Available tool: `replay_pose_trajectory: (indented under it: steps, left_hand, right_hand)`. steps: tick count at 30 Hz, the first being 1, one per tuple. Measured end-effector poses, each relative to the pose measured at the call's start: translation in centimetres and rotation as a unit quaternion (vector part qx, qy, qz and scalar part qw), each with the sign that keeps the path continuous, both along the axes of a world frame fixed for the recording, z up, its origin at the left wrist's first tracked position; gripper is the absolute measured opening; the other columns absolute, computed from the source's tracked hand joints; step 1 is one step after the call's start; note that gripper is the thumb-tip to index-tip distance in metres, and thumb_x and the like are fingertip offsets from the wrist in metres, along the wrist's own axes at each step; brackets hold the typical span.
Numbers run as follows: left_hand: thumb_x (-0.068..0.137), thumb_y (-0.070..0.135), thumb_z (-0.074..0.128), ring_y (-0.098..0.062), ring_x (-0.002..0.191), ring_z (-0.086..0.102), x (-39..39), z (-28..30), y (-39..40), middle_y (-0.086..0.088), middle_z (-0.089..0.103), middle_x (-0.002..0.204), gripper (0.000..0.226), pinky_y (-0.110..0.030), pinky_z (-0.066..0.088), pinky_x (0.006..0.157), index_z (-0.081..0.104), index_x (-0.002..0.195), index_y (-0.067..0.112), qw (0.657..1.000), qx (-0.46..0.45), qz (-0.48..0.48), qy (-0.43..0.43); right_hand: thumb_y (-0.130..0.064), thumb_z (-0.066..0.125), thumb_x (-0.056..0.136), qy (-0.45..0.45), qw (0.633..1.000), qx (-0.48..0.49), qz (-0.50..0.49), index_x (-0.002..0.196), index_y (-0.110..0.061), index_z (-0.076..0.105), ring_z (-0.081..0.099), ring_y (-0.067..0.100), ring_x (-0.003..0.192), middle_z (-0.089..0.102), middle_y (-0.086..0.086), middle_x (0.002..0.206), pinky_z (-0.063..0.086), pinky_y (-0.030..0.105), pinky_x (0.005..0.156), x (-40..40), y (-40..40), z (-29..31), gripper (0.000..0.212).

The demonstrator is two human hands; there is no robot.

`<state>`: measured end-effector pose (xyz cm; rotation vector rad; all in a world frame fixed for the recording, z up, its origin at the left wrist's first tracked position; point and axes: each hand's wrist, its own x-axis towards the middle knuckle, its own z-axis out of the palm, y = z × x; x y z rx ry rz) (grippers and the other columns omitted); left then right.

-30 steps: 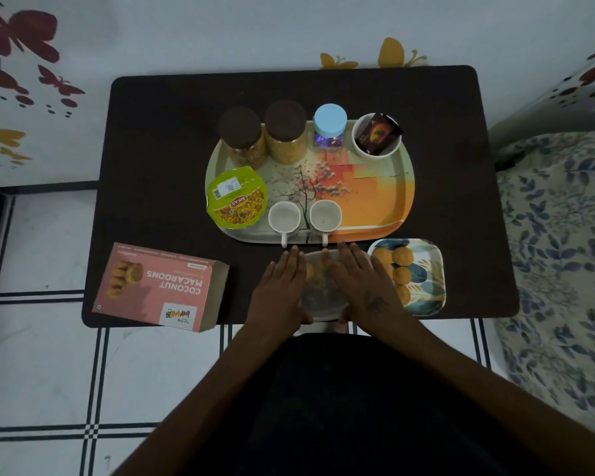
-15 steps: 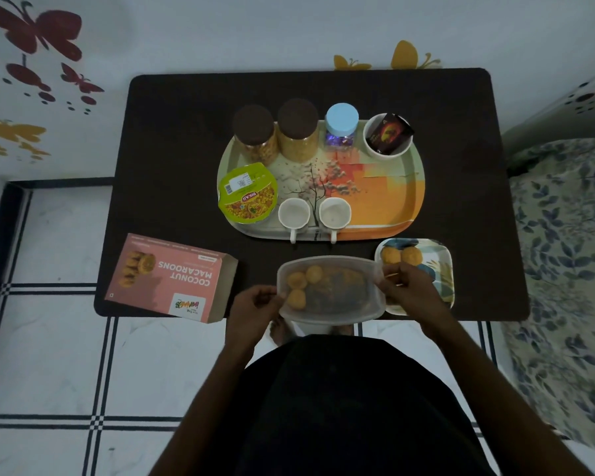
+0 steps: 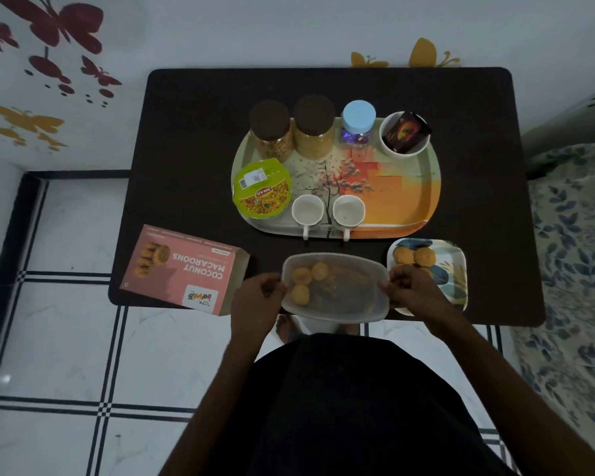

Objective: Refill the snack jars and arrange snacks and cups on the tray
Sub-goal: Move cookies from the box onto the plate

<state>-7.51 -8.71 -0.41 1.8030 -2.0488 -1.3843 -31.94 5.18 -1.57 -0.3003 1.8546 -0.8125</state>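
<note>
A clear plastic macaroon tray (image 3: 344, 297) with three round macaroons (image 3: 303, 276) at its left end is held over the table's near edge. My left hand (image 3: 256, 300) grips its left end and my right hand (image 3: 411, 292) grips its right end. Just to the right sits a small patterned plate (image 3: 455, 273) with macaroons (image 3: 414, 256) on it, partly hidden by my right hand. Behind them the serving tray (image 3: 406, 201) carries two brown-lidded snack jars (image 3: 272, 134), a blue-lidded jar (image 3: 358, 127), a white bowl (image 3: 390, 147) with a dark packet, a green snack cup (image 3: 261, 192) and two white cups (image 3: 307, 209).
The pink coconut macaroons box (image 3: 182, 267) lies open-ended at the dark table's (image 3: 193, 132) near left corner. A wall stands behind the table, a flower-patterned bed (image 3: 571, 269) lies to the right, and tiled floor spreads to the left.
My hands went from lying flat on the plastic tray to gripping its two ends, and the tray now sits lifted and pulled slightly toward me. The macaroons inside have come into view.
</note>
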Motion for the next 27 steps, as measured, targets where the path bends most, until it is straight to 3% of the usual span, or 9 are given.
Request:
replay_pose_trajectory:
  steps: [4, 8, 11, 15, 17, 19, 21, 24, 27]
  left_hand:
    - [0.096, 0.035, 0.06, -0.012, 0.095, 0.064, 1.6, 2.7, -1.2, 0.007, 0.069, 0.108, 0.028, -0.033, 0.051, 0.087, 0.068, 0.12, 0.023, 0.991, -0.129, 0.015, -0.017]
    - [0.095, 0.021, 0.061, -0.017, 0.099, 0.067, 5.4, 3.1, -4.0, 0.002, 0.069, 0.114, 0.024, -0.039, 0.057, 0.086, 0.067, 0.118, 0.021, 0.97, -0.222, 0.094, 0.026]
    - [0.091, 0.027, 0.064, -0.029, 0.116, 0.058, 8.8, 2.0, -6.9, -0.008, 0.059, 0.127, 0.036, -0.051, 0.052, 0.095, 0.056, 0.125, 0.019, 0.96, -0.25, 0.121, -0.029]
    - [0.067, 0.059, 0.072, -0.037, 0.136, 0.041, 13.3, -0.3, -11.2, -0.011, 0.034, 0.149, 0.093, -0.061, 0.047, 0.099, 0.033, 0.144, 0.023, 0.958, -0.066, 0.255, -0.112]
    - [0.054, 0.07, 0.078, -0.033, 0.133, 0.047, 15.5, -1.6, -12.5, -0.008, 0.041, 0.147, 0.108, -0.059, 0.05, 0.096, 0.037, 0.143, 0.025, 0.96, -0.027, 0.266, -0.086]
    - [0.06, 0.067, 0.082, -0.025, 0.11, 0.066, 16.3, -2.0, -12.5, -0.004, 0.064, 0.124, 0.087, -0.051, 0.059, 0.084, 0.055, 0.129, 0.022, 0.974, -0.005, 0.222, -0.044]
    - [0.07, 0.055, 0.083, -0.02, 0.093, 0.073, 16.2, -1.9, -12.4, 0.0, 0.072, 0.106, 0.061, -0.045, 0.062, 0.076, 0.064, 0.116, 0.021, 0.984, 0.013, 0.179, -0.008]
    - [0.057, 0.069, 0.085, -0.02, 0.098, 0.071, 15.7, -2.0, -11.8, 0.002, 0.069, 0.113, 0.087, -0.048, 0.061, 0.078, 0.055, 0.125, 0.023, 0.984, 0.038, 0.171, 0.028]
    - [0.059, 0.061, 0.086, -0.021, 0.104, 0.068, 14.8, -1.5, -10.7, 0.0, 0.064, 0.12, 0.093, -0.048, 0.06, 0.083, 0.046, 0.133, 0.022, 0.985, 0.041, 0.16, 0.051]
  right_hand:
    - [-0.012, 0.069, 0.09, -0.067, 0.997, -0.017, -0.017, 0.105, -0.001, 0.059, 0.071, 0.028, 0.08, 0.07, 0.02, 0.098, 0.061, 0.041, 0.07, 1.7, -1.2, 0.2, 0.02]
    - [-0.01, 0.07, 0.089, -0.085, 0.995, -0.042, -0.012, 0.101, -0.005, 0.059, 0.069, 0.023, 0.069, 0.07, 0.015, 0.089, 0.06, 0.039, 0.061, 4.0, -3.3, 0.6, 0.017]
    - [-0.006, 0.069, 0.089, -0.078, 0.996, -0.046, -0.005, 0.095, -0.008, 0.058, 0.067, 0.022, 0.067, 0.067, 0.011, 0.081, 0.06, 0.048, 0.065, 5.7, -4.8, 0.4, 0.013]
    - [-0.007, 0.07, 0.089, -0.075, 0.996, -0.047, 0.006, 0.094, -0.01, 0.056, 0.065, 0.028, 0.07, 0.065, 0.014, 0.082, 0.058, 0.06, 0.073, 7.6, -6.4, -0.1, 0.015]
    - [-0.006, 0.069, 0.089, -0.075, 0.996, -0.042, 0.005, 0.094, -0.011, 0.056, 0.066, 0.026, 0.069, 0.065, 0.013, 0.083, 0.058, 0.058, 0.073, 8.7, -7.1, -0.1, 0.015]
    - [-0.004, 0.067, 0.09, -0.077, 0.996, -0.047, 0.003, 0.096, -0.01, 0.055, 0.066, 0.024, 0.068, 0.065, 0.014, 0.087, 0.059, 0.05, 0.071, 9.8, -7.7, 0.1, 0.015]
    - [-0.004, 0.066, 0.091, -0.077, 0.996, -0.052, 0.002, 0.1, -0.008, 0.055, 0.067, 0.023, 0.07, 0.065, 0.016, 0.092, 0.06, 0.038, 0.064, 11.1, -8.3, 0.2, 0.015]
    - [-0.006, 0.066, 0.091, -0.081, 0.995, -0.062, -0.02, 0.106, -0.002, 0.057, 0.069, 0.025, 0.077, 0.066, 0.02, 0.099, 0.058, 0.028, 0.06, 12.8, -9.0, -0.1, 0.018]
    - [-0.016, 0.06, 0.097, -0.117, 0.989, -0.075, -0.044, 0.111, 0.001, 0.058, 0.071, 0.028, 0.088, 0.069, 0.022, 0.105, 0.06, 0.032, 0.072, 14.7, -10.1, -0.1, 0.022]
